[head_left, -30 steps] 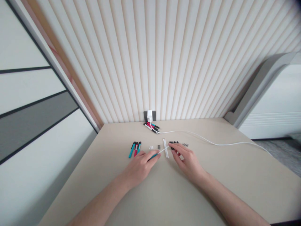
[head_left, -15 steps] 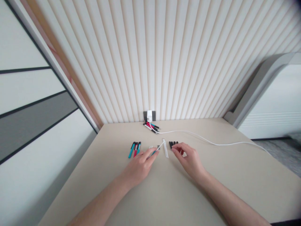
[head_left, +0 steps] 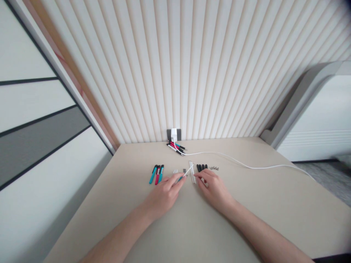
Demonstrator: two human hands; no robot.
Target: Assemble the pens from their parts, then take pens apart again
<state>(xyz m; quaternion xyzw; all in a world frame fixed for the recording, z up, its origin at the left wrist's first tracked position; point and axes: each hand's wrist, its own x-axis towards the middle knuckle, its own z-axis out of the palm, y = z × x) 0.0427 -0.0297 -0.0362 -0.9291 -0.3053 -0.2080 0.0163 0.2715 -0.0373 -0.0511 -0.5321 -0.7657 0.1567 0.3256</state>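
Note:
My left hand [head_left: 164, 193] pinches a half-built pen [head_left: 185, 173], a teal grip with a thin white refill pointing up and right. The refill crosses a row of white refills [head_left: 192, 171] lying on the beige table [head_left: 175, 226]. My right hand [head_left: 213, 187] is curled, its fingertips by the lower ends of those refills and just below the black pen parts [head_left: 202, 167]. Something reddish shows under its fingers, too hidden to name.
Three finished pens [head_left: 157, 174], teal, red and teal, lie to the left. Small white tips [head_left: 175, 171] and a grey piece [head_left: 184, 170] sit beside them, small springs [head_left: 214, 168] to the right. More pens [head_left: 177, 147] lie by the wall socket, where a white charger cable [head_left: 246, 166] runs right.
My right hand slid left from the springs to the white refills, uncovering the springs. My left hand kept its pen and shifted slightly, the refill tip swinging across the refill row.

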